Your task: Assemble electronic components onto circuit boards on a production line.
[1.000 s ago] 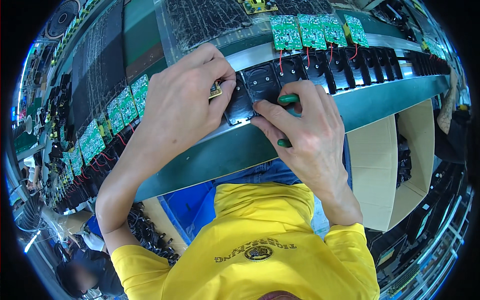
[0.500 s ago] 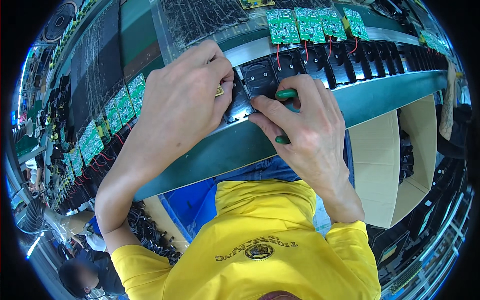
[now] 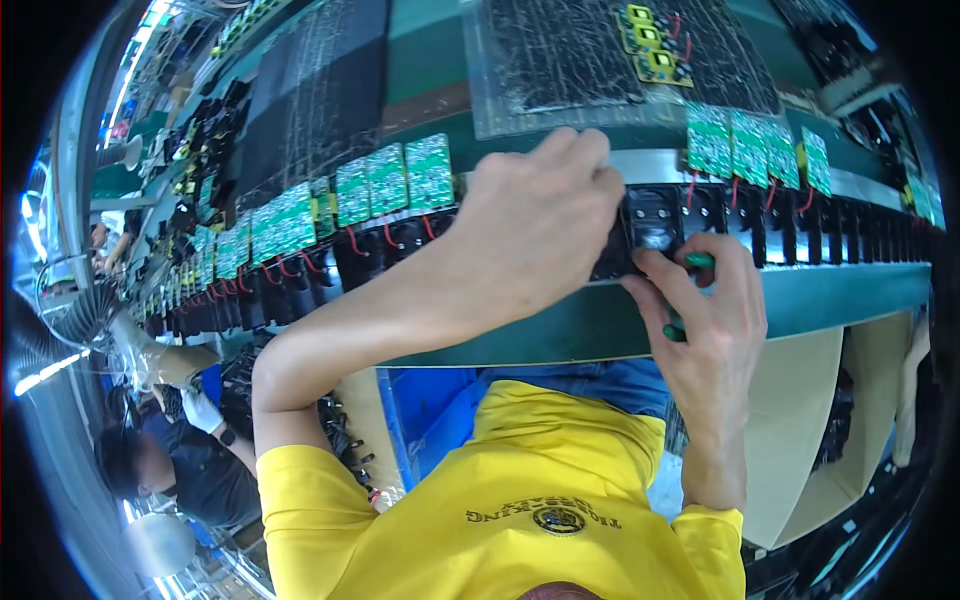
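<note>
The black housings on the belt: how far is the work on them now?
Done cannot be judged. In hand: the left hand steadies one black housing while the right hand, holding a green-handled tool, touches it. Left: many housings with green circuit boards line the green conveyor.

A row of green circuit boards (image 3: 390, 180) runs along the far side of the green conveyor belt (image 3: 850, 295), with three more (image 3: 755, 145) further right along it. Beyond the belt lies a clear sheet (image 3: 560, 60) carrying what look like yellow parts (image 3: 650, 45). Below the belt stand a blue bin (image 3: 425, 410) and a cardboard box (image 3: 800, 440).
</note>
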### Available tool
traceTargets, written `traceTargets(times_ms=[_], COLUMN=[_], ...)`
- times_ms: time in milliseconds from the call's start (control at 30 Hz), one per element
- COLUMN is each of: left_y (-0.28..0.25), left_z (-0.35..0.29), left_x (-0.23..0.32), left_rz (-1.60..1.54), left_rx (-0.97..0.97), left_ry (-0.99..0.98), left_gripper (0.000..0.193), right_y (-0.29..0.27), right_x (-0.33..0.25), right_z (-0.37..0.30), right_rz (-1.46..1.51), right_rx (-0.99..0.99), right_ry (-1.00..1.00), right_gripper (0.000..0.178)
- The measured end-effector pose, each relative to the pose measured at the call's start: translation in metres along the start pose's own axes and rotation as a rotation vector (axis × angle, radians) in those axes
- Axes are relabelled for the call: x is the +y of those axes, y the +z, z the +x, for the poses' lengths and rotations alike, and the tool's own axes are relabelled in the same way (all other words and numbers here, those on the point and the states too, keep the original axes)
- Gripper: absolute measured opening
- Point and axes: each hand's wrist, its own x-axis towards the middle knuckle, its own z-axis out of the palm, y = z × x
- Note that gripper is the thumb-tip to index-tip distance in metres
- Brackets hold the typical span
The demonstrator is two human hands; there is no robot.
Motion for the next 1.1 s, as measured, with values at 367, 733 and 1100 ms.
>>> traceTargets(times_ms=[367, 733, 1100], left_y=[-0.003, 0.002, 0.01], left_z=[-0.006, -0.001, 0.001], left_x=[-0.003, -0.001, 0.009], left_rz=[-0.112, -0.142, -0.157], left_rx=[-0.084, -0.101, 0.034], left_ry=[-0.061, -0.116, -0.022], left_gripper=[0.007, 0.011, 0.011], right_y=[0.003, 0.008, 0.013], right_x=[0.002, 0.004, -0.002], right_z=[0.003, 0.0, 0.001], right_rz=[-0.058, -0.081, -0.098], right_rx=[-0.016, 0.036, -0.054], right_ry=[-0.005, -0.065, -0.153], right_gripper=[0.02, 0.023, 0.005])
